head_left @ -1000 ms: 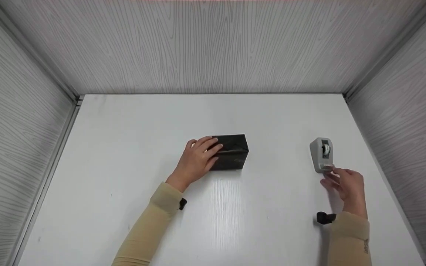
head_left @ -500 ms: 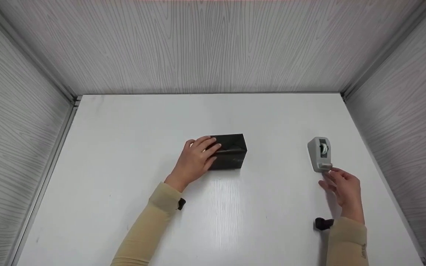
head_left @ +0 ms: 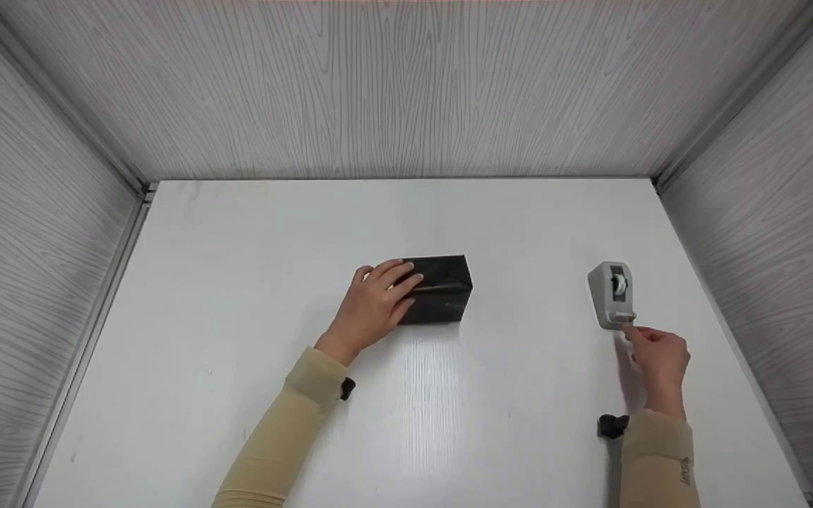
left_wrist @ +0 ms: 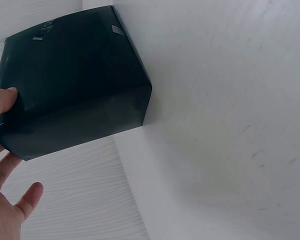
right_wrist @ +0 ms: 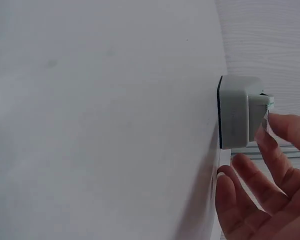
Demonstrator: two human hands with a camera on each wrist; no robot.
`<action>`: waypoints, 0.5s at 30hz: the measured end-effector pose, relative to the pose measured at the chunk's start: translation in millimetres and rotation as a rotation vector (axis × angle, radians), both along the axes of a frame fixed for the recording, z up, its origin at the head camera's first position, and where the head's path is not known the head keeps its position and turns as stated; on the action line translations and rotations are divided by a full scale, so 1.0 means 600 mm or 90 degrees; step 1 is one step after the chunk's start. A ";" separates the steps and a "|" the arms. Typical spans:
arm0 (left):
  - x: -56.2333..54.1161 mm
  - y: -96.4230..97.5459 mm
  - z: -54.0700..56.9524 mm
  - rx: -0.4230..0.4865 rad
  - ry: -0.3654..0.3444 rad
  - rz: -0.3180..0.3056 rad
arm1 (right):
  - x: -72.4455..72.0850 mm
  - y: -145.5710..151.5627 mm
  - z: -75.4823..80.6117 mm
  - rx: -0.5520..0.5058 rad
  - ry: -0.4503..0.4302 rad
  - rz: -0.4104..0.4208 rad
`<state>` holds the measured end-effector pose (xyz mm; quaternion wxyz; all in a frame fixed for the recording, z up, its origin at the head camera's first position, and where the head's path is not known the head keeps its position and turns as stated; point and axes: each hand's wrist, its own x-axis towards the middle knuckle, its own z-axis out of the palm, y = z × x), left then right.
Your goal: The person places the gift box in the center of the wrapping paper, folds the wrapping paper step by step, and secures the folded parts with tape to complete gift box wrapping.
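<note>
A box wrapped in black paper [head_left: 442, 293] sits mid-table in the head view. My left hand [head_left: 368, 310] holds its left end, with fingers over the top and the thumb against the near side. Small clear tape pieces show on the wrapped face of the box [left_wrist: 72, 70] in the left wrist view. To the right stands a grey tape dispenser [head_left: 603, 300] with a roll of tape [head_left: 619, 283] in it. At its near end, my right hand [head_left: 660, 356] pinches the tape's free end [right_wrist: 266, 122] between thumb and forefinger; the other fingers are loosely bent.
Both things stand on a white table [head_left: 293, 219]. Grey wood-grain panels rise at the back [head_left: 406, 92], at the left and at the right. A small black wrist camera [head_left: 612, 426] sticks out from the right sleeve.
My right hand has shifted slightly at the dispenser's near end, and its lower fingers have drawn in. The left hand and the box stay in place.
</note>
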<state>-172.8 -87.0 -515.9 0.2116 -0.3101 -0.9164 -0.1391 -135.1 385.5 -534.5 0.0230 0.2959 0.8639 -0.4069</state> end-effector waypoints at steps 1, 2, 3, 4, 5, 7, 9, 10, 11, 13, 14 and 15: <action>0.000 0.000 -0.001 0.000 -0.001 0.000 | -0.002 0.000 0.000 0.018 0.000 0.008; 0.000 0.000 -0.001 0.000 -0.001 0.001 | -0.004 -0.001 0.001 0.032 -0.003 0.012; 0.000 0.000 -0.001 0.000 -0.002 0.001 | -0.007 -0.001 0.000 0.041 -0.005 0.016; 0.000 0.000 -0.001 0.000 -0.003 0.001 | -0.008 -0.001 0.000 0.053 -0.005 0.021; 0.000 0.000 -0.002 0.001 -0.003 0.000 | -0.010 -0.001 0.000 0.066 -0.005 0.026; 0.000 0.000 -0.002 0.004 -0.001 -0.002 | -0.014 -0.001 0.000 0.081 -0.005 0.033; 0.000 0.000 -0.002 0.008 -0.001 -0.005 | -0.018 0.001 -0.001 0.098 -0.001 0.037; 0.000 0.000 -0.002 0.008 -0.002 -0.005 | -0.019 0.002 -0.001 0.106 0.002 0.038; 0.000 0.000 -0.003 0.008 -0.002 -0.005 | -0.021 0.003 -0.002 0.111 0.004 0.041; 0.000 0.000 -0.003 0.007 -0.004 -0.003 | -0.022 0.005 -0.005 0.125 0.013 0.043; 0.000 0.000 -0.003 0.007 -0.005 -0.002 | -0.022 0.006 -0.006 0.132 0.019 0.045; 0.000 0.000 -0.003 0.007 -0.005 -0.002 | -0.021 0.007 -0.008 0.136 0.023 0.045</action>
